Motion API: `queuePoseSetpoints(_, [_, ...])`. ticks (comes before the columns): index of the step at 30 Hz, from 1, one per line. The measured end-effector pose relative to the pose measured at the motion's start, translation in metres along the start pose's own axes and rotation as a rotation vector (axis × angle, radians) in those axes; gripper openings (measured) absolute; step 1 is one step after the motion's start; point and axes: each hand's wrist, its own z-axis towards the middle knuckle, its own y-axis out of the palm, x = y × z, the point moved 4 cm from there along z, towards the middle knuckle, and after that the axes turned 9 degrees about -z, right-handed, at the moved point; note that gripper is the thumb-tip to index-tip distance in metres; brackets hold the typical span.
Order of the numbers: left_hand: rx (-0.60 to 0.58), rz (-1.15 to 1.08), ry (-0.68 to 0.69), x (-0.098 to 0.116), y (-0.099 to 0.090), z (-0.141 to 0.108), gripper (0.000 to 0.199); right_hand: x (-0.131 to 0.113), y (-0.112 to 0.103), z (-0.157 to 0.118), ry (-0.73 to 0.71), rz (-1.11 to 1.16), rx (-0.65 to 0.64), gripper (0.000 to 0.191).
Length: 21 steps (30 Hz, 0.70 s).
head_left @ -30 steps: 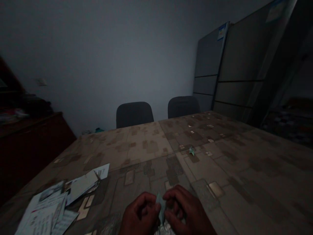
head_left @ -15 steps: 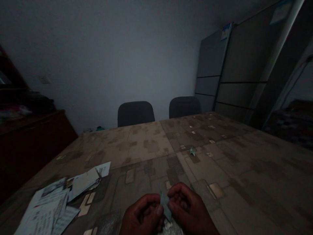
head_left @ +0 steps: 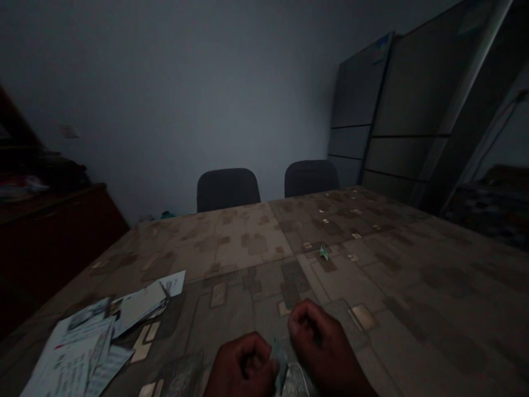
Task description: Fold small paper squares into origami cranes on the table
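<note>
Folded green paper (head_left: 281, 359) pinched in a person's left hand (head_left: 243, 365), above a patterned tabletop (head_left: 235, 245).
Printed papers (head_left: 68, 353) lie overlapping, well to the left of the hands; the left hand grasps the folded green paper, which sits between both hands. Nearby, the right hand (head_left: 324, 346) is curled, apart from the paper; whether it holds anything cannot be told. Beyond it sits a small green folded piece (head_left: 324, 253).

Bare left hand (head_left: 247, 364) with thumb and forefinger pinched, right hand (head_left: 320, 341) just beside it, fingers curled inward
</note>
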Motion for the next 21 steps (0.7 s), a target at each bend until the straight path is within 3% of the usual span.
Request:
queuePoseSetpoints(3, [-0.023, -0.21, -0.063, -0.008, -0.001, 0.006, 0.033, 0.0, 0.001, -0.002, -0.061, -0.071, 0.013, 0.007])
queuePoseSetpoints(8, [0.008, -0.413, -0.012, -0.009, -0.002, 0.008, 0.037, 0.002, 0.014, -0.007, -0.246, -0.182, -0.065, 0.028])
queuePoseSetpoints(12, [-0.025, -0.477, -0.035, -0.005, 0.001, 0.004, 0.039, 0.002, 0.014, -0.006, -0.232, -0.169, -0.074, 0.028])
queuePoseSetpoints(21, [-0.097, -0.402, -0.008, 0.004, 0.002, 0.0, 0.031, -0.002, 0.01, -0.005, -0.175, -0.094, -0.063, 0.029])
